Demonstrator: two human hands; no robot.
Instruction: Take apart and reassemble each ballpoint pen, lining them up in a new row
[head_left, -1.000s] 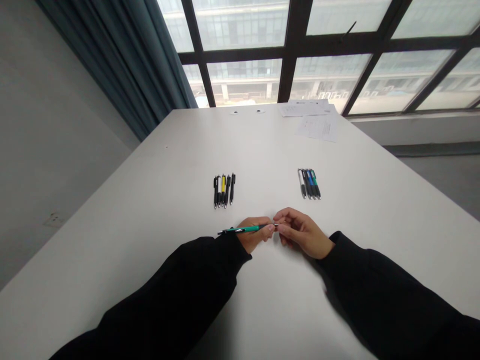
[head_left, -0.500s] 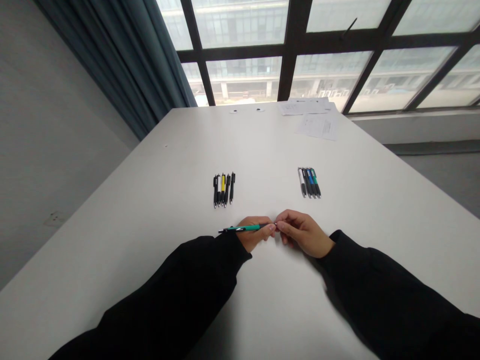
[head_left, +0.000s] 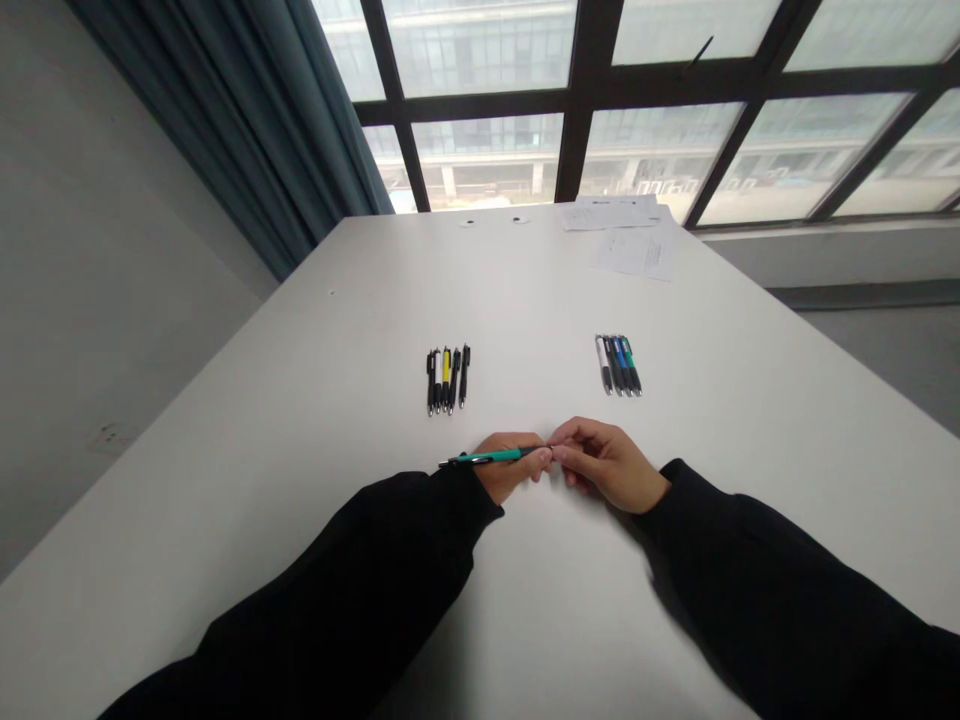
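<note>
A green pen (head_left: 495,456) lies sideways across my left hand (head_left: 513,468), its clip end pointing left over the wrist. The left thumb presses the dark grip section near the tip. My right hand (head_left: 600,464) pinches the pen's tip end between thumb and fingertips, which partly hide it. Beyond the left hand, several pens, mostly black with one white and one yellow pen (head_left: 446,378), lie side by side. Farther right is another row with a white pen (head_left: 604,364), dark and blue pens and a green pen (head_left: 631,364).
The white table (head_left: 300,420) reaches to the window wall. Sheets of paper (head_left: 634,250) rest at its far right corner. Two small pieces (head_left: 521,220) sit near the far edge. A blue curtain (head_left: 247,120) hangs at left.
Hardly anything differs. The green pen has shifted very slightly to the right, and the right fingertips now cover more of its tip.
</note>
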